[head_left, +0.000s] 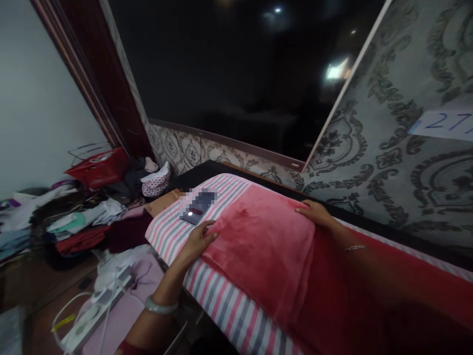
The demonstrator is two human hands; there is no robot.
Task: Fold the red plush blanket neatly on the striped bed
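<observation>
A folded red plush cloth lies on a pink, grey and white striped cover. My left hand rests at the left edge of the red cloth, its thumb and fingers apart. At the far right corner of the fold, my right hand touches the cloth with thumb and forefinger slightly apart; its other fingers are partly hidden. A dark phone, partly pixelated, lies on the striped cover just beyond my left hand. More red cloth stretches under my right forearm towards the lower right.
A large dark television hangs on the patterned wall behind. Heaped clothes and a red bag are at left. A white power strip with cables lies at lower left. A handwritten paper is on the right wall.
</observation>
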